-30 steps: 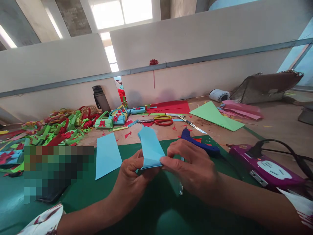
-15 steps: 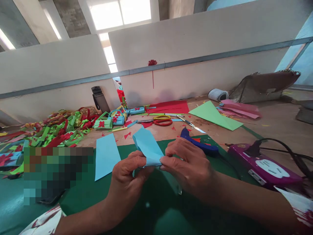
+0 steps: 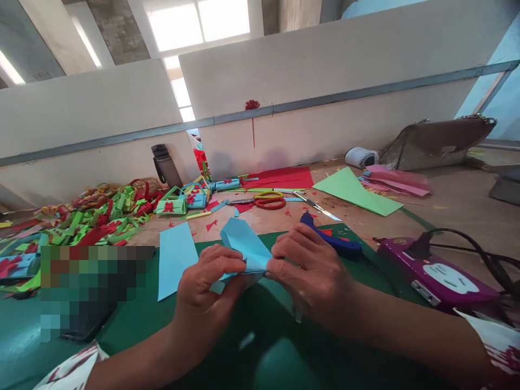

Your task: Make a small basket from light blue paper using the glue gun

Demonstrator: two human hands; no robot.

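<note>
Between my two hands is a folded piece of blue paper [image 3: 247, 244], held above the green mat [image 3: 134, 319]. My left hand [image 3: 207, 281] pinches its near left edge between thumb and fingers. At the near right corner, my right hand [image 3: 311, 271] grips the same paper with its fingers closed. A flat blue paper strip [image 3: 176, 260] lies on the mat left of the held piece. Just beyond my right hand rests a dark blue glue gun [image 3: 337, 244], its cord trailing to the right.
Scissors [image 3: 268, 200] and a utility knife [image 3: 319, 207] lie behind the hands. A green paper sheet [image 3: 357, 192] is further right, near a purple power strip [image 3: 439, 276]. Colourful paper pieces [image 3: 97, 211] pile up at left, beside a dark bottle [image 3: 167, 167].
My left hand has shifted slightly left and its fingers have moved on the fold. The blue paper's near edge is tilted a little differently; my right hand keeps its grip.
</note>
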